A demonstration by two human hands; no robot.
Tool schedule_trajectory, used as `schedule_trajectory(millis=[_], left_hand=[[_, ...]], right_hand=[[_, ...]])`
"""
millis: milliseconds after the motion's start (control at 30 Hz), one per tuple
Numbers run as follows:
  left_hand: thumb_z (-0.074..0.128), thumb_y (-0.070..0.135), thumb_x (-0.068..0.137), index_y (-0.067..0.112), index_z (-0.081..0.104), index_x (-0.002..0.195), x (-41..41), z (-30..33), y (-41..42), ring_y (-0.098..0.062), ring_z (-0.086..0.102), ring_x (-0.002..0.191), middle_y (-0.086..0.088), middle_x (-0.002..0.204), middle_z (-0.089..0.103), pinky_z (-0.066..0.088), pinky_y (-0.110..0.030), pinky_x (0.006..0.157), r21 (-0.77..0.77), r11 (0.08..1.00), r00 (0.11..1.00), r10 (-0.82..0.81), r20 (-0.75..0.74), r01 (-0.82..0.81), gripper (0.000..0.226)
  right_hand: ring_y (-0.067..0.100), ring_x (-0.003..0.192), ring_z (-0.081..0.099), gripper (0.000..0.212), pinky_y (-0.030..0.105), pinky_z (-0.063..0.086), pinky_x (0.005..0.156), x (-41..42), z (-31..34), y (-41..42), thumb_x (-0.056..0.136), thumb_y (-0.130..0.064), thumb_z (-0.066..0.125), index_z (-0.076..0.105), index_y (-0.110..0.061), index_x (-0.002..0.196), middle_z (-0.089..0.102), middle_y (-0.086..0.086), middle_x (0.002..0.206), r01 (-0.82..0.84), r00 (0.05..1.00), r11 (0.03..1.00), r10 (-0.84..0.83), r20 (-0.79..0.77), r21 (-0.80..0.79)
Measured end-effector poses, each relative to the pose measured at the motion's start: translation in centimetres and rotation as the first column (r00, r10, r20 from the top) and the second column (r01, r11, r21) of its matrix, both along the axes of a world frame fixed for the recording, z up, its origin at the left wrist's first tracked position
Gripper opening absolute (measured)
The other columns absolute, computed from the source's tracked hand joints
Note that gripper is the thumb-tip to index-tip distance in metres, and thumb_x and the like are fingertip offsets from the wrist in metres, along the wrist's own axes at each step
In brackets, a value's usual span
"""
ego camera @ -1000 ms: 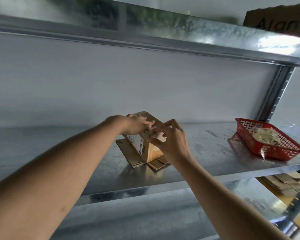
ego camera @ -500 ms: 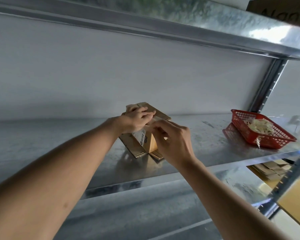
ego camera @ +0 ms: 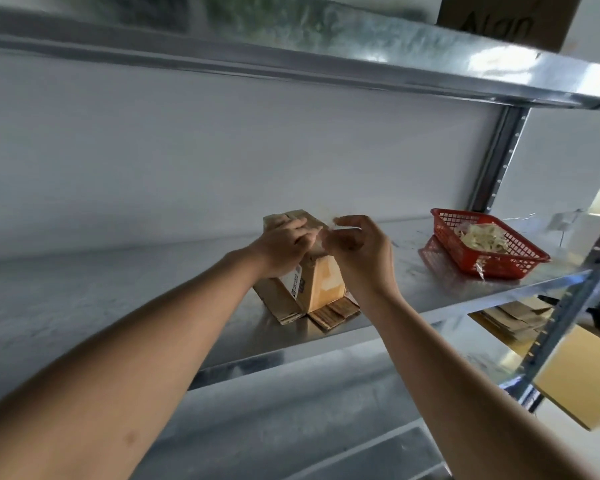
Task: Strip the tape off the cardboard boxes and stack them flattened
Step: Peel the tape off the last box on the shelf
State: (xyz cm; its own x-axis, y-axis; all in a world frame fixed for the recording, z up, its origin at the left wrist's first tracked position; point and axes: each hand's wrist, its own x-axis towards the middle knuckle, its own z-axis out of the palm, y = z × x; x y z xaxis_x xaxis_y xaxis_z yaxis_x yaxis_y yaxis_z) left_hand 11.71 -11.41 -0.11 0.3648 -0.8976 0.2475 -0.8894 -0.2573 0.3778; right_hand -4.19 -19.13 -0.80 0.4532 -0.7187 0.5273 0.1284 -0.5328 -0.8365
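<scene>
While our left hand [ego camera: 284, 242] presses flat on the box [ego camera: 312, 278], our right hand [ego camera: 357, 249] pinches tape [ego camera: 326, 230].
Box on shelf [ego camera: 430, 289], basket [ego camera: 489, 244] right.

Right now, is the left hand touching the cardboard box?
Touching. The head view shows the left hand resting on top of the cardboard box, its fingers lying across the upper edge with no gap.

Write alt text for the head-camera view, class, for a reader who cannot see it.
A person's left hand presses a small cardboard box onto a metal shelf while the right hand peels clear tape off its top. A red basket holding tape scraps sits to the right.
</scene>
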Motion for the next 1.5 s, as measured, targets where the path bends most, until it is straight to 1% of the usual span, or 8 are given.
schedule_trajectory(millis=[333, 533, 667, 767, 900, 1200, 1333, 1500], left_hand=[[0.022, 0.02, 0.114, 0.01, 0.044, 0.154, -6.8, -0.3, -7.8, -0.018, 0.017, 0.153, -0.011, 0.166, 0.031, -0.002, -0.009, 0.104, -0.023, 0.997, 0.996, 0.076, 0.051, -0.075, 0.047], [0.043, 0.022, 0.11, 0.007, 0.05, 0.149, -9.1, -0.7, -10.9, -0.029, 0.025, 0.153, -0.016, 0.162, 0.038, 0.01, -0.034, 0.126, -0.129, 0.964, 0.972, 0.235, -0.01, -0.234, 0.042], [0.029, 0.025, 0.113, 0.017, 0.046, 0.155, -9.2, -0.8, -11.8, -0.013, 0.01, 0.15, -0.008, 0.167, 0.03, -0.015, -0.016, 0.119, -0.08, 0.983, 0.986, 0.166, 0.029, -0.163, 0.046], [0.021, 0.038, 0.112, 0.029, 0.043, 0.156, -8.7, -0.4, -12.7, -0.018, 0.002, 0.157, 0.0, 0.17, 0.021, 0.003, -0.042, 0.128, -0.025, 0.983, 0.984, 0.179, -0.008, -0.179, 0.05], [0.028, 0.027, 0.111, 0.005, 0.048, 0.15, -8.4, -0.5, -15.0, -0.012, 0.007, 0.153, -0.012, 0.169, 0.025, -0.005, -0.021, 0.122, -0.023, 0.99, 0.99, 0.142, -0.016, -0.142, 0.048], [0.02, 0.03, 0.115, 0.024, 0.038, 0.159, -8.3, 0.2, -20.4, -0.01, 0.012, 0.152, -0.004, 0.168, 0.027, -0.015, 0.001, 0.101, 0.004, 1.0, 0.999, -0.009, -0.051, 0.009, 0.048], [0.023, 0.046, 0.112, 0.04, 0.042, 0.155, -8.2, 0.6, -22.2, -0.018, 0.005, 0.158, 0.003, 0.17, 0.022, 0.005, -0.045, 0.127, 0.047, 0.998, 0.998, -0.032, -0.061, 0.035, 0.047], [0.038, 0.029, 0.112, 0.037, 0.058, 0.143, -7.7, 1.3, -23.6, -0.016, 0.018, 0.155, 0.004, 0.163, 0.035, 0.01, -0.039, 0.127, -0.006, 0.997, 0.975, -0.074, -0.209, 0.074, 0.038]], right_hand=[[0.005, 0.069, 0.067, 0.024, 0.011, 0.043, 0.057, -6.0, 1.0, -9.8, 0.091, -0.046, 0.075, 0.066, -0.024, 0.082, 0.071, -0.011, 0.082, 0.058, 0.993, 0.958, -0.083, -0.079, -0.281], [0.024, 0.068, 0.064, 0.034, 0.033, 0.047, 0.057, -7.1, 1.0, -13.7, 0.082, -0.034, 0.085, 0.058, -0.017, 0.072, 0.069, 0.0, 0.077, -0.045, 0.994, 0.962, 0.015, -0.11, -0.271], [0.024, 0.059, 0.064, 0.048, 0.034, 0.048, 0.051, -7.4, 0.6, -14.9, 0.075, -0.036, 0.091, 0.049, -0.021, 0.094, 0.071, 0.0, 0.068, -0.144, 0.987, 0.98, 0.132, -0.092, -0.138], [0.016, 0.055, 0.066, 0.041, 0.033, 0.05, 0.05, -7.3, 0.6, -15.8, 0.076, -0.039, 0.089, 0.056, -0.026, 0.097, 0.074, -0.005, 0.071, -0.2, 0.978, 0.978, 0.196, -0.067, -0.064], [-0.001, 0.068, 0.068, 0.013, 0.017, 0.049, 0.06, -7.2, 0.9, -18.0, 0.08, -0.036, 0.087, 0.077, -0.028, 0.08, 0.074, -0.015, 0.073, -0.119, 0.99, 0.982, 0.105, -0.099, -0.15], [-0.011, 0.084, 0.057, 0.022, 0.003, 0.035, 0.07, -9.4, 1.6, -24.3, 0.084, -0.043, 0.082, 0.083, -0.026, 0.099, 0.071, -0.008, 0.106, 0.201, 0.961, 0.95, -0.239, -0.142, -0.239], [0.015, 0.102, 0.068, 0.026, 0.021, 0.047, 0.087, -11.3, 1.9, -27.7, 0.097, -0.016, 0.07, 0.076, -0.016, 0.122, 0.072, 0.005, 0.122, 0.303, 0.888, 0.905, -0.382, -0.256, -0.299], [0.023, 0.083, 0.07, 0.029, 0.042, 0.062, 0.07, -12.9, 1.1, -30.8, 0.098, -0.007, 0.063, 0.074, -0.022, 0.121, 0.077, 0.008, 0.105, 0.346, 0.781, 0.802, -0.534, -0.325, -0.487]])
